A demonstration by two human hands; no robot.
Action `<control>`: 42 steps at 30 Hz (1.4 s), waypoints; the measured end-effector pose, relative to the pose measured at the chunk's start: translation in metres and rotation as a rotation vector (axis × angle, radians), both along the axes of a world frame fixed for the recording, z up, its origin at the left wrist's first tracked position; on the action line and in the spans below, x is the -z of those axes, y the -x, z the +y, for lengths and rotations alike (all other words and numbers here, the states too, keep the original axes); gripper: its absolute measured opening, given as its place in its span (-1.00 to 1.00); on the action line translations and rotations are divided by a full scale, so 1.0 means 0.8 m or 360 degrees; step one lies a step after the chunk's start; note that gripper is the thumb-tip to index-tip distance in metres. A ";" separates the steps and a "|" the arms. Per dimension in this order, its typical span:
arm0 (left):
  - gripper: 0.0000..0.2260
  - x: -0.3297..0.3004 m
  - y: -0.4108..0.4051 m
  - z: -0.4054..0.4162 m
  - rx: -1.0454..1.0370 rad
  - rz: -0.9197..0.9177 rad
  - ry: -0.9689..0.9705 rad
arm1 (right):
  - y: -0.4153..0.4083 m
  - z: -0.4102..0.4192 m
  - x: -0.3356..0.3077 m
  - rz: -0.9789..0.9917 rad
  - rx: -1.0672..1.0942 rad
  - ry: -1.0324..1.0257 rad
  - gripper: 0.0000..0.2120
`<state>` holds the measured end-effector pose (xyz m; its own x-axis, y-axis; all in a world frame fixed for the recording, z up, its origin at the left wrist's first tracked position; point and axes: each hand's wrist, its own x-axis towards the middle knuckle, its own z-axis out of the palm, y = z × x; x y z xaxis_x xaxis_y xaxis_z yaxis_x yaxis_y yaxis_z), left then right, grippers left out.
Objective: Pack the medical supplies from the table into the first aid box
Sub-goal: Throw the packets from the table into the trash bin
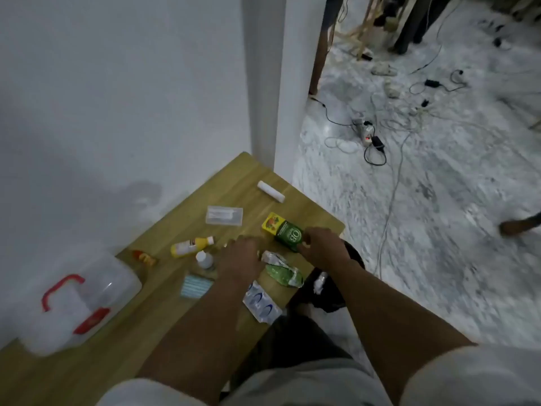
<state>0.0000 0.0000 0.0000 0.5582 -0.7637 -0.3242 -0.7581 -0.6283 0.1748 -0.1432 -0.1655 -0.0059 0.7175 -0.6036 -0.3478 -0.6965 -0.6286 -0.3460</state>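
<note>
The right hand (pixel 317 244) pinched the green cardboard medicine box (pixel 288 236); the left hand (pixel 238 256) lay flat, grip unclear; carrying the box to the clear red-handled first aid box (pixel 96 291) seemed next.

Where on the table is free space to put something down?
Bare wood lies near the front table edge, between the first aid box and the left forearm, and at the far corner beyond the white roll. Around both hands it is crowded.
</note>
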 end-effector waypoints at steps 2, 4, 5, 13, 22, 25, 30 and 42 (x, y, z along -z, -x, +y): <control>-0.65 0.008 0.001 0.010 0.0042 -0.0136 -0.0177 | 0.007 0.013 0.016 0.0037 0.0082 -0.0067 -0.78; -0.66 0.021 0.001 0.023 0.0106 -0.0237 -0.0304 | 0.015 0.034 0.033 0.0137 0.0157 -0.0139 -0.72; -0.66 0.025 0.000 0.025 0.0140 -0.0240 -0.0382 | 0.017 0.042 0.042 0.0164 0.0190 -0.0153 -0.67; -0.74 0.045 0.021 0.016 0.0326 -0.0269 -0.0466 | 0.018 0.093 0.090 0.0227 0.0473 -0.0272 -0.48; -0.77 0.076 0.028 0.028 0.0418 -0.0139 -0.0392 | 0.047 0.078 0.101 -0.0034 0.0777 -0.0598 -0.82; -0.86 0.076 0.032 0.029 0.0296 0.0175 -0.0383 | 0.073 0.074 0.101 -0.0156 0.0936 -0.0690 -0.86; -0.92 0.063 0.075 -0.016 0.0302 0.0574 0.0032 | 0.156 0.045 0.112 -0.0031 0.1213 -0.0948 -0.86; -0.93 0.135 0.188 -0.210 0.0543 0.0479 0.0010 | 0.230 -0.051 0.160 -0.0056 0.1767 -0.0808 -0.82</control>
<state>-0.1505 -0.1677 -0.1082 0.1558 -0.8902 -0.4280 -0.8365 -0.3493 0.4221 -0.3270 -0.2063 -0.1336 -0.0880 -0.6955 -0.7131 -0.7543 0.5140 -0.4083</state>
